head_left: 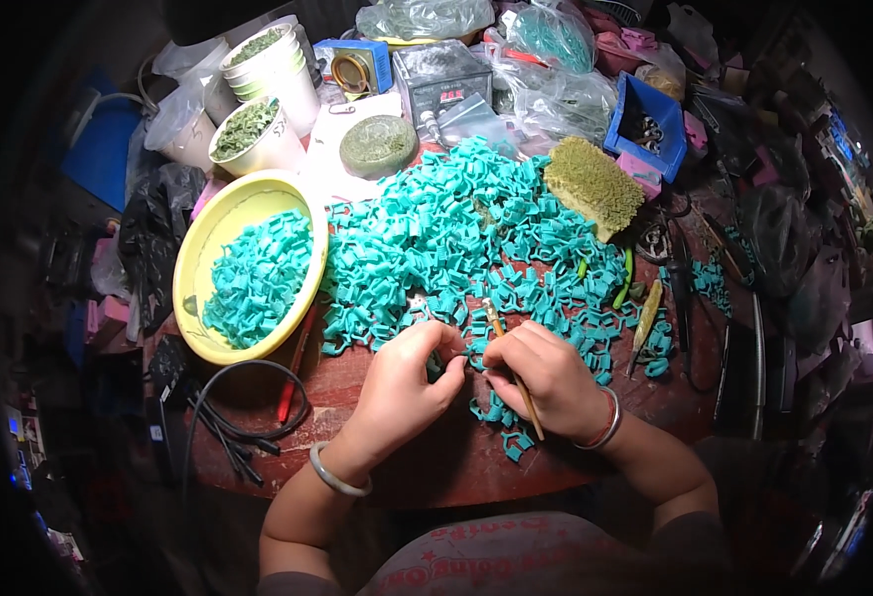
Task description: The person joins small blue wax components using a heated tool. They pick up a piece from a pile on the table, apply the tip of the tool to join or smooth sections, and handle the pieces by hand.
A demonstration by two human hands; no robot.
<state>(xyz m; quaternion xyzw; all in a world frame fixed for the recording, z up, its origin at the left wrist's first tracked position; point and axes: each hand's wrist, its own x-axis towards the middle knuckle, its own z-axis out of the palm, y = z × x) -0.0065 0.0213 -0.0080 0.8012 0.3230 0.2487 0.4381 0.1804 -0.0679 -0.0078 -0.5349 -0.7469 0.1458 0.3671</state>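
Note:
Near the table's front, my left hand point(412, 372) is closed, thumb and fingertips pinched together. What lies in the pinch, if anything, is too small to make out. My right hand point(553, 375) grips a thin wooden-handled brush point(527, 402), its metal-banded end pointing away from me into the pile. The fingertips of both hands are close together. Right beyond them spreads a big heap of small turquoise plastic clips point(427, 228), and a few loose ones lie beneath my right hand. On the left, a tilted yellow basin point(186, 268) holds more of these clips.
White tubs point(302, 99) of green pieces stand back left, near a round speckled stone-like disc point(378, 146). A yellow-green textured pad point(592, 187) and blue tray point(645, 94) sit back right. Yellow-handled tweezers point(647, 320) lie right; black cables point(243, 417) coil left beside a red pen-like stick point(290, 392).

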